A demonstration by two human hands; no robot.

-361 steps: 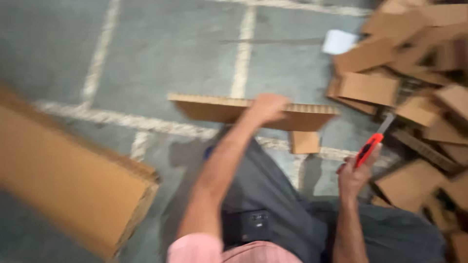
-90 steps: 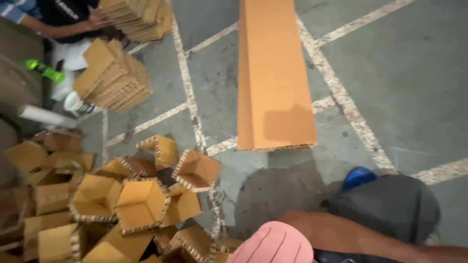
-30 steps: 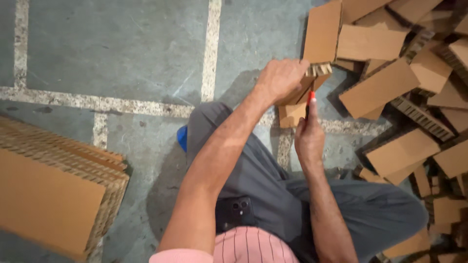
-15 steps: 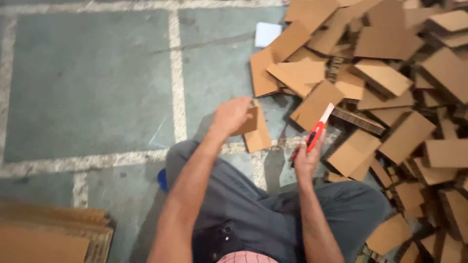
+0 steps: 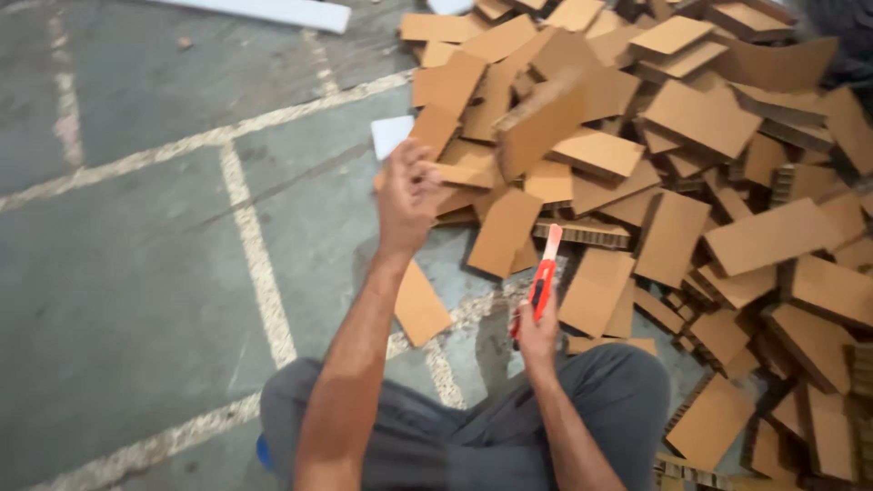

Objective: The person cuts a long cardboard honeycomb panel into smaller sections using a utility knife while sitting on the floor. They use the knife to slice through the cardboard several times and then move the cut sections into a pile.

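Head view, looking down at a seated person in grey trousers point(image 5: 509, 436) on a concrete floor point(image 5: 136, 273) marked with pale painted lines.

Item: left hand point(image 5: 409, 195), raised, fingers loosely curled; it appears to hold nothing, though the motion blur leaves this uncertain. Just beyond it a blurred cardboard piece point(image 5: 541, 127) sits off the heap, apparently in the air and apart from the hand.

Item: right hand point(image 5: 536, 329), low beside the knee, closed around a red utility knife point(image 5: 544, 277) with its pale tip pointing up and away from the body.

Item: heap of cut cardboard pieces point(image 5: 691, 182), honeycomb-cored, spread over the right half of the floor; one flat piece point(image 5: 421, 305) lies alone near the left forearm.

Item: white sheet point(image 5: 393, 135) at the heap's near edge; white board point(image 5: 273, 11) at the top of the view.

Risk, as judged: the knife tip stands exposed, near the thigh and the left forearm; a careless swing of either arm could bring skin against the blade. Loose pieces sliding off the heap could also knock the knife hand.
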